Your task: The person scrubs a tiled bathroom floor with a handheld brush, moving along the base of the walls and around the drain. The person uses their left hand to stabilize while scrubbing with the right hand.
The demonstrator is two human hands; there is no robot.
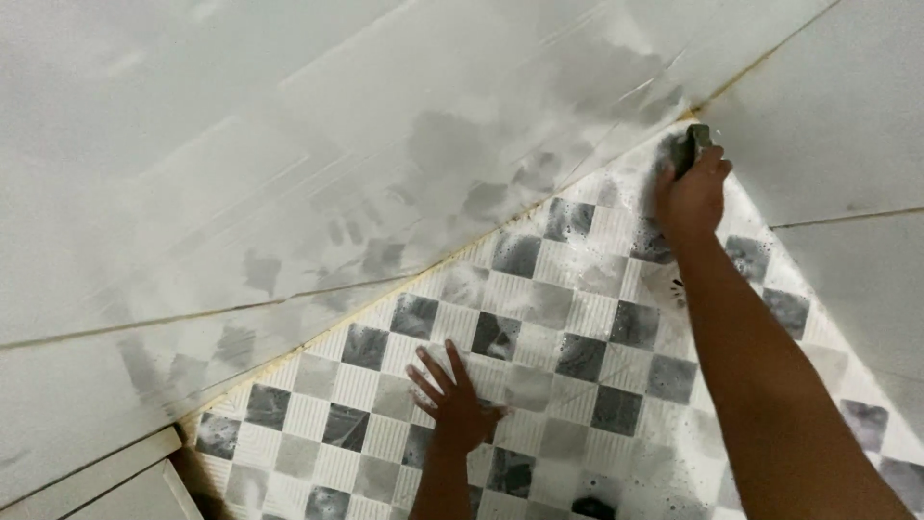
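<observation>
My right hand (691, 197) reaches far into the corner where two white tiled walls meet the floor and grips a dark green scrubbing pad (691, 146), pressed against the floor at the corner. My left hand (452, 403) lies flat with its fingers spread on the wet checkered floor (577, 318) of grey, dark and white squares. Soapy streaks and spots cover the floor around both hands.
The white wall tiles (385, 164) on the left reflect the floor pattern and show yellowish grout lines. Another white wall (847, 116) stands on the right. A white ledge or door frame (115, 481) sits at the bottom left. A dark floor drain (592, 507) shows near the bottom edge.
</observation>
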